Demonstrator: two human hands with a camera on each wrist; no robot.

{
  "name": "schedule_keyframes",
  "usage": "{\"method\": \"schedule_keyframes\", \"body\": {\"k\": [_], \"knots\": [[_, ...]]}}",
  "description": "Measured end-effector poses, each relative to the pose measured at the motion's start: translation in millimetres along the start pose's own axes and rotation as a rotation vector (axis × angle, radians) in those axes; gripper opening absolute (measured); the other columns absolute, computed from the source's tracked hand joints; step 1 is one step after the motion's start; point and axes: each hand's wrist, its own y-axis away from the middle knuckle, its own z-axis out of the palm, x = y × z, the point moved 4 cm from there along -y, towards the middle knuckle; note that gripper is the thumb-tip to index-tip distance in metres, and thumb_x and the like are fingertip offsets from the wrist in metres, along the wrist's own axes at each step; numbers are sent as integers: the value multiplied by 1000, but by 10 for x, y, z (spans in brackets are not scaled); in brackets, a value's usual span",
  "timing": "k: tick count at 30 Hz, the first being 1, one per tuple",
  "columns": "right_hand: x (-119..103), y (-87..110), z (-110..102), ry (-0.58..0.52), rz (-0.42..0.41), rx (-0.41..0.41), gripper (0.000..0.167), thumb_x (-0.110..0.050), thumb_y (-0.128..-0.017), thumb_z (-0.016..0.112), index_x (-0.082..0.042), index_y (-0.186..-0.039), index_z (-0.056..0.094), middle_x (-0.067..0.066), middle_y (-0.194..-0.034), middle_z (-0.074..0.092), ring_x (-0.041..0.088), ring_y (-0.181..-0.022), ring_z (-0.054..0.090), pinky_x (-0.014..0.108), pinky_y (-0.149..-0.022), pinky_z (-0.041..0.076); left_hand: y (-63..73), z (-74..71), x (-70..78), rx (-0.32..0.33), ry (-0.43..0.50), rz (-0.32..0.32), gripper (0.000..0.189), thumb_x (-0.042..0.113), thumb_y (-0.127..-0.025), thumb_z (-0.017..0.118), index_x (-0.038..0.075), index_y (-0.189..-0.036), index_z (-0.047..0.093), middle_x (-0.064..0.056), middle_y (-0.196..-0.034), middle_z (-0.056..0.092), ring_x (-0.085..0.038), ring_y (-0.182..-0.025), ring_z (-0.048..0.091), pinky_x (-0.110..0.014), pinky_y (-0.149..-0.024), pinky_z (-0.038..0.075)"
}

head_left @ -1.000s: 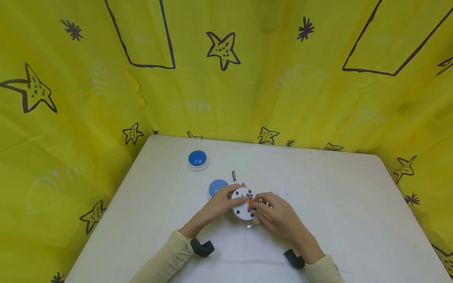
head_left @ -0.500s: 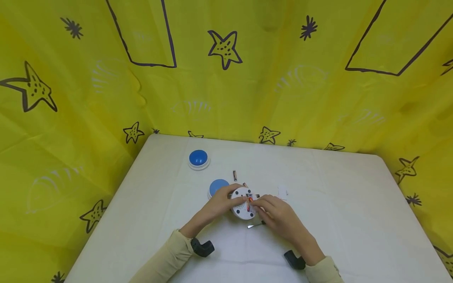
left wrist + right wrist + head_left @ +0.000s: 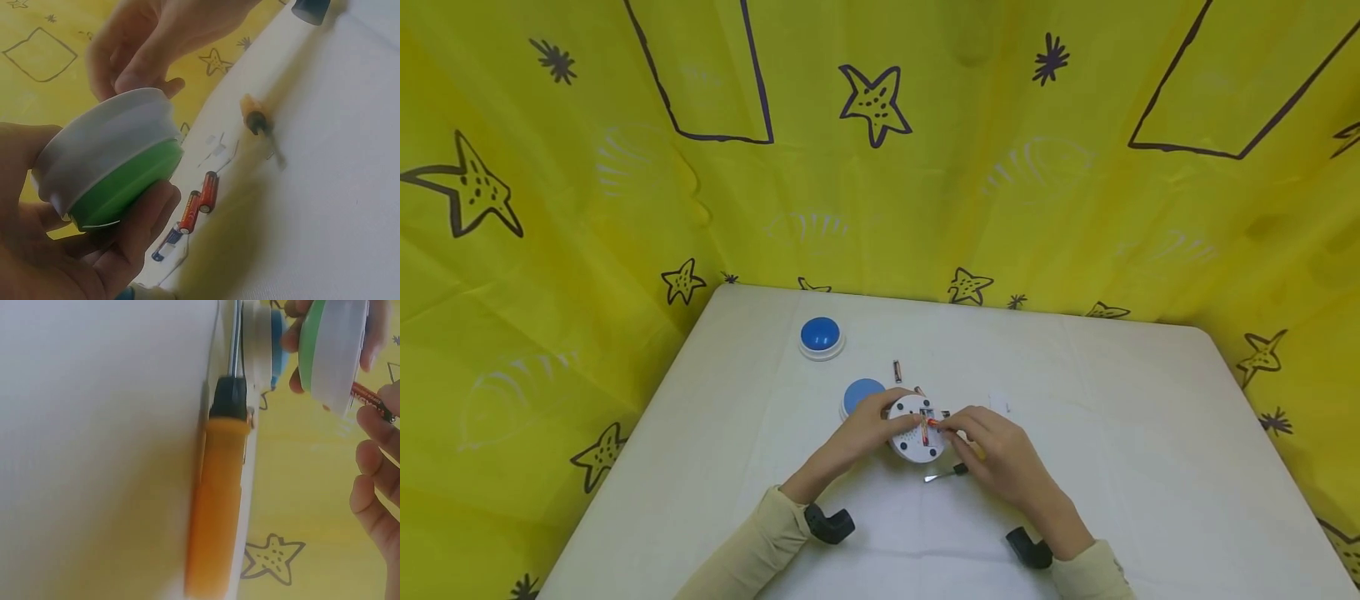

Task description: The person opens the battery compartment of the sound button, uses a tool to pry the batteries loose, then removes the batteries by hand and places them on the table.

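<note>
In the head view my left hand (image 3: 861,433) holds a round push button (image 3: 912,451) with its white underside and battery slot turned up. Its green dome (image 3: 134,181) faces down in the left wrist view, between my fingers and thumb. My right hand (image 3: 1003,458) pinches a red battery (image 3: 367,397) at one end. The battery's other end is at the button's underside, and it stands out at an angle. Another battery (image 3: 925,436) lies in the slot. How far the pinched battery reaches into the slot is hidden.
A screwdriver (image 3: 219,506) with an orange handle lies beside my right hand. Loose batteries (image 3: 209,190) lie beyond the button. Two blue-domed buttons, one farther back (image 3: 820,336) and one nearer (image 3: 859,395), stand at the left. A small white piece (image 3: 999,403) lies to the right.
My right hand has drawn slightly to the right, and the pinched battery now leans out of the slot. More of the screwdriver shows. The left hand keeps its hold on the button.
</note>
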Motion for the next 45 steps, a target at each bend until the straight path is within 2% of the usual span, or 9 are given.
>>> {"method": "schedule_keyframes", "body": {"k": [7, 11, 14, 22, 25, 33, 38, 42, 45], "knots": [[92, -16, -49, 15, 61, -79, 38, -4, -82, 86, -14, -117, 73, -7, -103, 74, 5, -81, 60, 14, -70, 50, 17, -25, 6, 6, 10, -20, 45, 33, -98, 68, 12, -138, 66, -9, -124, 72, -17, -105, 57, -33, -92, 48], [161, -15, -49, 35, 64, -116, 44, -2, -80, 87, -13, -119, 72, -6, -107, 74, 7, -85, 63, 17, -74, 52, 22, -34, 8, 18, 10, -27, 46, 31, -98, 69, 11, -139, 65, -10, -129, 71, -18, -109, 57, -36, -97, 48], [235, -21, -37, 9, 91, -169, 38, -5, -85, 83, -15, -119, 71, -7, -110, 73, 7, -90, 64, 24, -77, 56, 26, -40, 11, 22, 11, -34, 46, 31, -98, 69, 11, -139, 65, -10, -130, 71, -20, -111, 58, -38, -100, 48], [554, -139, -8, -128, 297, -315, 26, -7, -94, 76, -19, -116, 72, -8, -111, 72, 6, -93, 59, 25, -79, 56, 46, -68, 2, 22, 20, -50, 45, 33, -99, 68, 12, -140, 65, -8, -122, 72, -17, -104, 58, -34, -94, 48], [703, -199, 1, -143, 336, -351, 25, -6, -94, 75, -19, -116, 73, -8, -110, 73, 9, -93, 60, 26, -79, 55, 58, -69, -17, 21, 30, -59, 45, 33, -100, 68, 13, -139, 65, -7, -121, 72, -17, -103, 58, -32, -92, 49], [1034, -326, 23, -94, 411, -480, 21, -6, -98, 69, -19, -114, 74, -6, -108, 73, 16, -95, 59, 38, -86, 52, 77, -73, -49, 30, 46, -70, 44, 35, -99, 69, 14, -138, 66, -6, -125, 71, -18, -111, 58, -39, -102, 48], [1189, -373, 85, -53, 477, -573, 20, -9, -100, 66, -17, -117, 74, 0, -115, 73, 23, -103, 61, 47, -98, 54, 76, -87, -67, 38, 54, -74, 45, 34, -99, 68, 12, -138, 65, -7, -124, 70, -19, -110, 58, -37, -99, 49], [1258, -396, 125, -21, 479, -615, 19, -10, -101, 66, -16, -117, 74, 3, -117, 73, 24, -106, 62, 49, -101, 54, 83, -93, -81, 34, 65, -83, 45, 33, -100, 68, 12, -140, 64, -8, -124, 69, -19, -109, 58, -35, -97, 49], [1281, -413, 136, 5, 433, -618, 17, -10, -100, 66, -16, -114, 75, 2, -115, 73, 24, -107, 62, 48, -99, 54, 84, -95, -83, 31, 74, -87, 46, 32, -100, 67, 11, -140, 63, -8, -124, 69, -19, -109, 57, -33, -96, 49]]}}
